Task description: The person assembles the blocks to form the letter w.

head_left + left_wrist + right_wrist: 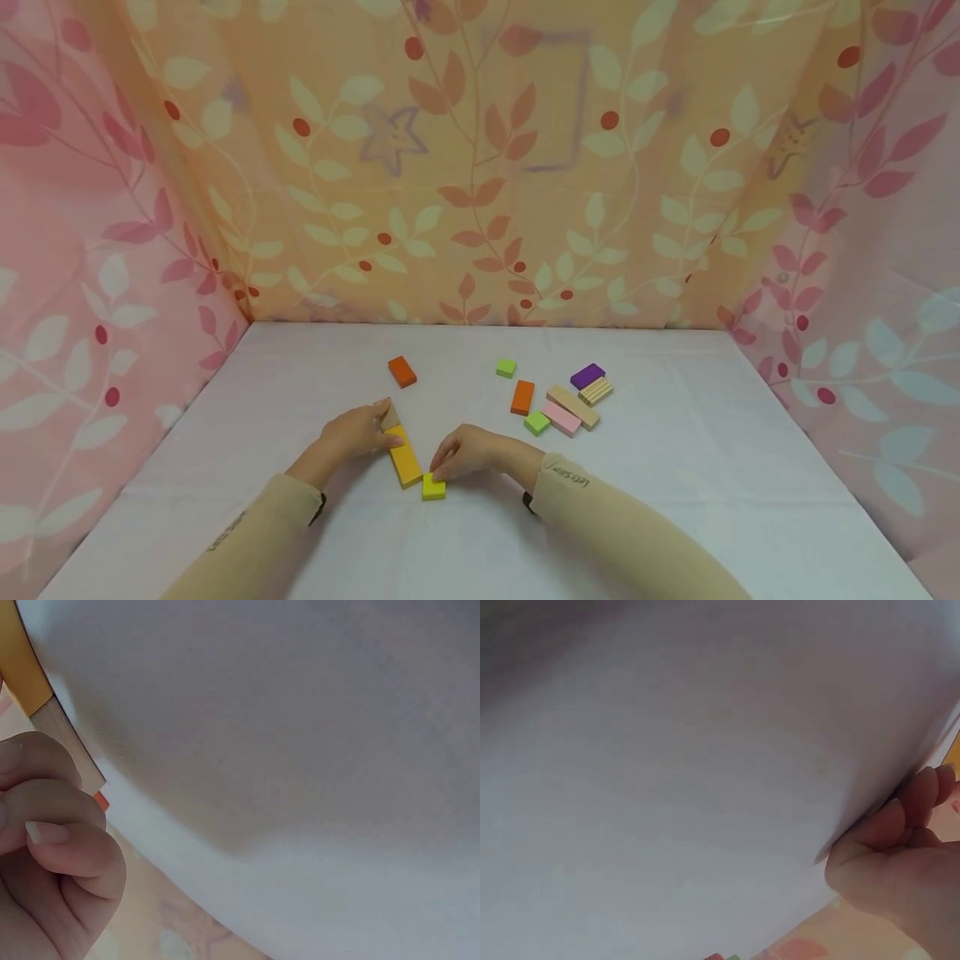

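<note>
Hands (354,433) (474,450) at diagonal amber block (406,464)

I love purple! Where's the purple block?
In the head view, the purple block lies on the table, right of centre, just behind the striped block.

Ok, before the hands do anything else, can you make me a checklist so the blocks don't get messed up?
1. Left hand at the row: ok, it touches the plain wooden block and the amber block.
2. Those two blocks meeting end to end: ok, the left wrist view shows it.
3. Right hand at the small yellow block: ok, it seems to pinch it.
4. Firm pinch: cannot tell, the right wrist view doesn't show that block.
5. Small yellow block in line with the row: not ok if you want it straight, it sits off to the right.
6. Nearer light green block away from the right hand: ok, it lies apart.
</note>
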